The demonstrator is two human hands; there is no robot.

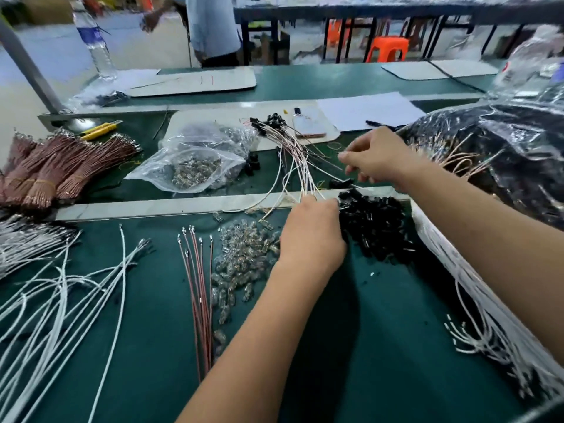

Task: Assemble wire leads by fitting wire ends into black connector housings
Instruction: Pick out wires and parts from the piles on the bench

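My left hand (311,230) grips the near ends of a bunch of thin white and pink wire leads (293,160) that fan away to black connector housings (268,121) at their far ends. A heap of loose black housings (377,227) lies just right of that hand. My right hand (374,155) hovers above the far belt with curled fingers; its fingertips seem to pinch a thin wire, though blur hides what. Loose red wires (198,285) and white wires (61,288) lie on the green mat (381,346). Clear terminals (244,257) are piled beside my left hand.
A plastic bag of clear parts (195,160) and bundles of brown wires (55,166) sit at the far left. A big plastic bag of finished leads (494,154) fills the right. A phone (308,125), white paper (366,109), a yellow knife (99,129) and a water bottle (96,44) stand beyond. A person (210,29) stands at the back.
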